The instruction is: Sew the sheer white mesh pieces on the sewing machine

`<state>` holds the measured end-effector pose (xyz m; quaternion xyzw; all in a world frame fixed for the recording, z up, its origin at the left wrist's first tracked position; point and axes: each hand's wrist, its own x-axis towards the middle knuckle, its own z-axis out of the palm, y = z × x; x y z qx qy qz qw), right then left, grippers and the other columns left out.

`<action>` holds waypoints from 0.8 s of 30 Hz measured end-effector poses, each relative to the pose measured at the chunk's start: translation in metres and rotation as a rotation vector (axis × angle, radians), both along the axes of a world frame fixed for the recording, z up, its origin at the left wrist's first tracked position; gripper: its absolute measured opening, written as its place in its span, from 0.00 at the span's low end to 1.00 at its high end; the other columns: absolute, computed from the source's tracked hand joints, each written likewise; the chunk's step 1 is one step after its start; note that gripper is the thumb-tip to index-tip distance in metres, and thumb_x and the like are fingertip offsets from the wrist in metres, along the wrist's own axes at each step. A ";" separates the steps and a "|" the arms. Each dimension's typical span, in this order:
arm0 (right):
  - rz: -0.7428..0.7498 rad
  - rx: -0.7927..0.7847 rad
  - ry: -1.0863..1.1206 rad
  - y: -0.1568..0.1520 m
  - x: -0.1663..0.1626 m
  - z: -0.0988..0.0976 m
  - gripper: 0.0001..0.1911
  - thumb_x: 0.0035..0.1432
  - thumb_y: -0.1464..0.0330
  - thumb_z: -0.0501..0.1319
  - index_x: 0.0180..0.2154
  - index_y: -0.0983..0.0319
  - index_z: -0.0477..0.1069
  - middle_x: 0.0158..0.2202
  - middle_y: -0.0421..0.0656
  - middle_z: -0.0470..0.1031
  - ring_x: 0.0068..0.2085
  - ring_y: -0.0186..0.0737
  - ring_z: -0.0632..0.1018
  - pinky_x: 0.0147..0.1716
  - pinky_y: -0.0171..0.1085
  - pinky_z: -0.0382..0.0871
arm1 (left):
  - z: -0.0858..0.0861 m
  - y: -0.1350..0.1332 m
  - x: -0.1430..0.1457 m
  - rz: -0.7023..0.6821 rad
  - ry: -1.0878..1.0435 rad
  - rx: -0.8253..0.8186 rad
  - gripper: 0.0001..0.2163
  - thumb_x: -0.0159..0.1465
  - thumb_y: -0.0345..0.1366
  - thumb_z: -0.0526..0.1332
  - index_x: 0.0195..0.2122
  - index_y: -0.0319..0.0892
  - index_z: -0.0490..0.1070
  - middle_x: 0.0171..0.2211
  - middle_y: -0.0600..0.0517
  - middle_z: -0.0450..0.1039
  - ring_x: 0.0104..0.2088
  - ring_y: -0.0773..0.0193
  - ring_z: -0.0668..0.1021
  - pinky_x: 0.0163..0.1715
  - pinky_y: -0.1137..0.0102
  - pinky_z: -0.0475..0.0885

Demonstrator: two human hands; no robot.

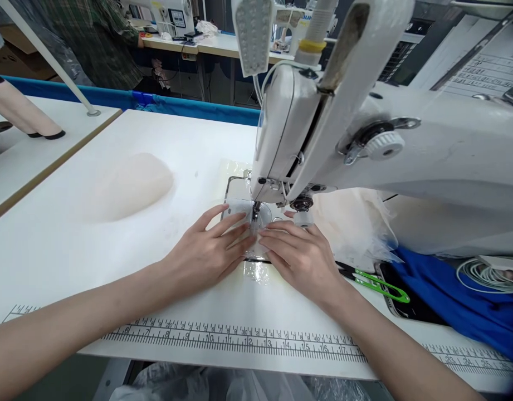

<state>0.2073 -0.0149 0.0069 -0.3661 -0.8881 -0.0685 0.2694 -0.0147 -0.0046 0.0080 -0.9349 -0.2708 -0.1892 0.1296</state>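
"Item one, from where you stand?"

"Sewing machine (285,128): one, white, on a white table (193,139). Long axis of arm: across the table, right to left, roughly along the printed ruler (248,341) at the near edge. Needle end: leftmost, over the hands. Presser foot (256,210): pointing down at the metal plate (238,192)."

"And the hands?"

"Left hand (212,250): open, palm down, fingers spread, pointing right, toward the foot. Right hand (306,256): open, palm down, fingers outstretched, pointing left. Fingertips: near one another, close by the foot. Whether thin cloth lies beneath them, I cannot tell."

"Surroundings?"

"Sheer pale fabric (348,220): one heap, right of the foot, beyond the right hand. Green-handled snips (381,287): one pair, near the right wrist, handle end aimed right. Blue cloth (444,298): bunched, farther right. Pale rounded piece (143,186): left of the machine, apart from the left hand."
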 end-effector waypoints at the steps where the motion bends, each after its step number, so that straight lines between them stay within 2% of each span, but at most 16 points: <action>1: 0.000 0.002 0.001 0.000 0.000 0.000 0.09 0.62 0.75 0.58 0.37 0.61 0.77 0.40 0.38 0.82 0.43 0.37 0.79 0.54 0.44 0.64 | 0.000 0.000 0.000 0.001 -0.005 -0.006 0.13 0.69 0.33 0.55 0.52 0.43 0.72 0.50 0.51 0.76 0.58 0.57 0.71 0.63 0.55 0.56; 9: -0.018 0.026 -0.018 0.006 -0.001 -0.002 0.10 0.63 0.75 0.56 0.36 0.61 0.76 0.41 0.38 0.82 0.40 0.37 0.80 0.52 0.43 0.65 | -0.003 0.009 -0.001 -0.008 -0.059 -0.054 0.13 0.69 0.32 0.54 0.52 0.42 0.71 0.49 0.49 0.77 0.57 0.57 0.72 0.64 0.53 0.53; 16: -0.056 0.053 -0.039 0.013 -0.001 -0.006 0.10 0.64 0.75 0.56 0.39 0.62 0.77 0.39 0.40 0.82 0.38 0.38 0.79 0.47 0.43 0.68 | -0.004 0.018 0.002 0.033 -0.052 -0.014 0.13 0.70 0.33 0.52 0.52 0.45 0.71 0.49 0.49 0.77 0.54 0.59 0.75 0.62 0.51 0.56; 24: -0.037 0.118 -0.066 0.010 0.000 -0.005 0.09 0.62 0.77 0.58 0.35 0.61 0.77 0.39 0.40 0.82 0.38 0.36 0.79 0.46 0.41 0.67 | -0.005 0.014 0.000 0.016 -0.095 0.024 0.12 0.69 0.30 0.54 0.49 0.42 0.74 0.46 0.51 0.79 0.53 0.59 0.75 0.62 0.53 0.56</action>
